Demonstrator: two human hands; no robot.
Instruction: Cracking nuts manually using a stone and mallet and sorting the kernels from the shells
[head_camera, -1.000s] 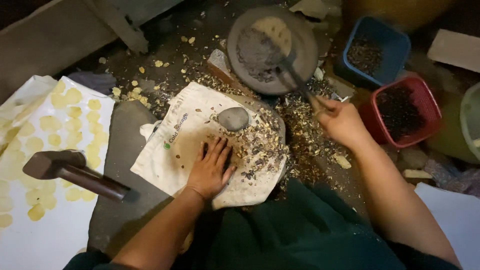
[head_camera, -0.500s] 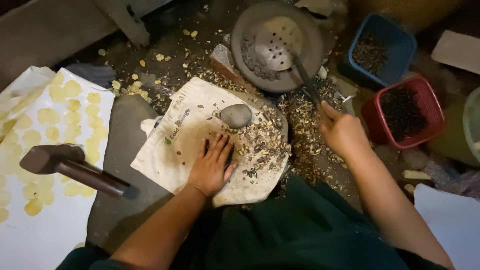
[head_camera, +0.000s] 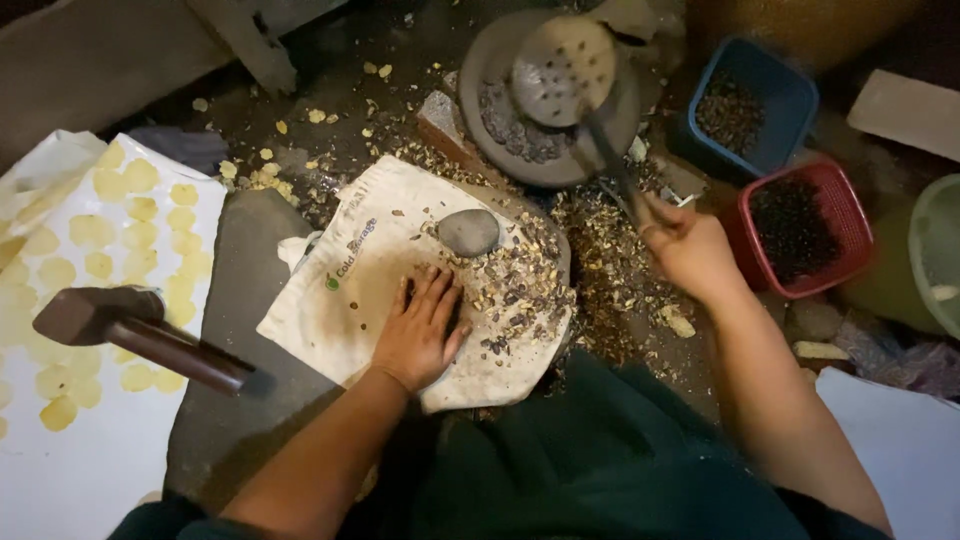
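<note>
Fingers (head_camera: 432, 296) of the left hand (head_camera: 418, 335) are lying spread and flat on the cream cloth bag (head_camera: 370, 290), holding nothing, just beside a scatter of broken shells (head_camera: 515, 285). A grey stone (head_camera: 468, 232) is sitting on the bag beyond the fingertips. Further out, the right hand (head_camera: 690, 250) is closing around the handle of a perforated ladle (head_camera: 563, 70), whose bowl is hovering over the round dark pan (head_camera: 495, 130) of dark seeds.
</note>
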